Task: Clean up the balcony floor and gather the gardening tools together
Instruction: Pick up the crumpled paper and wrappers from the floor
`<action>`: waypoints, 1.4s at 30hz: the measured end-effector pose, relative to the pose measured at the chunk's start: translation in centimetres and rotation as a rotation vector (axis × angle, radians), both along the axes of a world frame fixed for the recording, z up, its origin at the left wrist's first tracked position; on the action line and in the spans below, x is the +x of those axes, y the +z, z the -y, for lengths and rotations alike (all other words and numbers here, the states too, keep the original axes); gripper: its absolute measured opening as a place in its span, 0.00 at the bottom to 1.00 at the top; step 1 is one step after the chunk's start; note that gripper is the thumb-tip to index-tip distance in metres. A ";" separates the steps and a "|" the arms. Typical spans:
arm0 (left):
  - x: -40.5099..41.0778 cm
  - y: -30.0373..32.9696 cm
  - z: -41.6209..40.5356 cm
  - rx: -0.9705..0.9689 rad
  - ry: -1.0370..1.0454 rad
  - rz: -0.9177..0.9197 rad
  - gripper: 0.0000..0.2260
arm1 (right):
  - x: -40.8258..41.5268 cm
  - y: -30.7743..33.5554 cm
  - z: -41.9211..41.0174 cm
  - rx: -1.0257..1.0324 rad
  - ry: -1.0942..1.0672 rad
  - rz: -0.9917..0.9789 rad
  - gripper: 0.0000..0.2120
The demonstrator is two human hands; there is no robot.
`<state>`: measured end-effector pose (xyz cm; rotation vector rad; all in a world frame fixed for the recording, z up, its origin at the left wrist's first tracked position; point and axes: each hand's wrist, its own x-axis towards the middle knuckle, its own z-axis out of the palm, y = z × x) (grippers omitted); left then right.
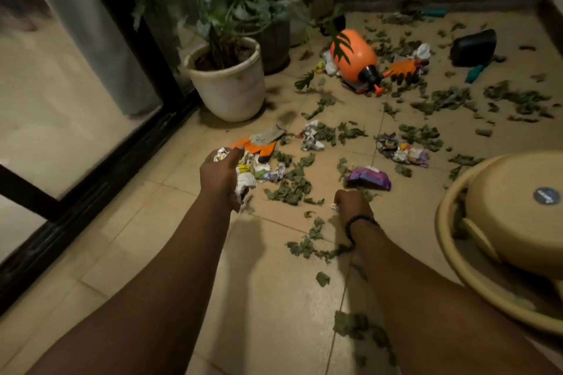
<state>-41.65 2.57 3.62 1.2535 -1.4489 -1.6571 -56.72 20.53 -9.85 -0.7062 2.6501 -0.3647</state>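
So the tiled balcony floor [274, 298] is a proper mess, with dry green leaves [289, 189] scattered from the middle right out to the far wall. Over at the right edge there's a big beige tub [515, 216] lying upside down. Along the left edge, by the glass door, stands a white plant pot [228, 85] with more pots behind it.

Toward the far side an orange spray bottle [356, 58] lies on its side, an orange glove [402, 68] just beside it, and a black pot [472, 47] tipped over further right with a teal-handled tool [475, 73] next to it. Another teal handle [434, 13] sits right by the far wall.

Mid-floor: a second orange glove [259, 144], a purple wrapper [370, 178] and crumpled paper wads [310, 138].

The left hand [221, 176] is curled round a bunch of crumpled papers [243, 173]. The right hand [352, 207], with a bead bracelet on the wrist, is fisted low over the leaves and pinching something small and white, can't tell what.
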 end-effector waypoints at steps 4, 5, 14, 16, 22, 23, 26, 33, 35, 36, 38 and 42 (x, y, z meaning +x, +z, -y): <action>-2.4 5.8 -0.2 -0.126 -0.064 0.058 0.12 | -0.9 4.7 1.5 -0.103 -0.015 0.023 0.09; -3.1 7.0 0.1 -0.163 -0.069 0.058 0.10 | -1.4 5.8 2.1 -0.147 -0.007 0.032 0.08; -6.8 2.9 5.9 -0.171 -0.083 0.042 0.07 | -5.5 5.6 2.8 -0.082 -0.062 -0.031 0.26; -8.3 1.0 6.9 -0.158 -0.116 0.064 0.07 | -7.0 4.7 1.4 -0.021 -0.084 -0.025 0.28; -12.7 -2.6 8.6 -0.124 -0.218 0.057 0.11 | -9.8 -0.5 1.0 0.061 0.047 -0.152 0.25; -13.2 -3.1 8.8 -0.108 -0.232 0.057 0.12 | -9.8 -1.2 1.0 0.113 0.098 -0.163 0.22; -14.3 -4.5 9.8 -0.049 -0.226 0.045 0.16 | -9.3 -3.3 1.4 0.150 -0.019 -0.093 0.14; -15.2 -7.3 14.8 -0.030 -0.261 0.030 0.15 | -9.5 2.1 6.4 -0.072 -0.231 -0.212 0.15; -14.4 -6.6 16.2 0.008 -0.225 0.034 0.15 | -8.9 5.0 9.3 -0.259 -0.303 -0.052 0.10; -14.0 -6.1 16.8 0.030 -0.205 0.031 0.15 | -8.5 6.4 10.9 -0.367 -0.384 0.049 0.09; -13.3 -5.9 17.2 0.074 -0.185 0.006 0.11 | -7.6 8.7 13.5 -0.520 -0.537 0.194 0.05; -12.5 -6.5 18.6 0.122 -0.160 -0.017 0.17 | -6.0 9.1 18.0 -0.575 -0.467 0.473 0.09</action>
